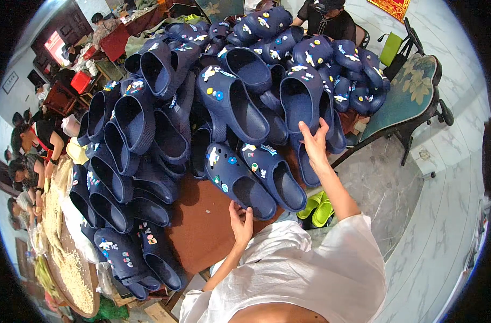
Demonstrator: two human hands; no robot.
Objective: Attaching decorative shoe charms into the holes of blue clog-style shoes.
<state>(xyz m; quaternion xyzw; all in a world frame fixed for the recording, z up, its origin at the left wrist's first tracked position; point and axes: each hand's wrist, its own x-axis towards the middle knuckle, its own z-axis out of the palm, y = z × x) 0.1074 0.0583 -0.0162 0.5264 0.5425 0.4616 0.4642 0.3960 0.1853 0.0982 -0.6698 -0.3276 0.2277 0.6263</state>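
Navy clogs with colourful charms are heaped across the brown table. My left hand [241, 222] is at the heel of the front clog [236, 180], its fingers curled against the rim and partly hidden beneath. A matching clog [275, 177] lies right beside that one, heel toward me. Farther right, my right hand [314, 142] grips the heel end of another navy clog [301, 102], with the thumb and fingers on either side of the rim. More clogs are stacked under and behind it.
The brown tabletop [202, 220] shows between the clog stacks. Lime-green clogs [322, 209] are below on the right, near a chair with a patterned seat [404, 89]. At left, several people sit around a round tray of pale pieces [70, 264]. Another person [329, 19] sits beyond the heap.
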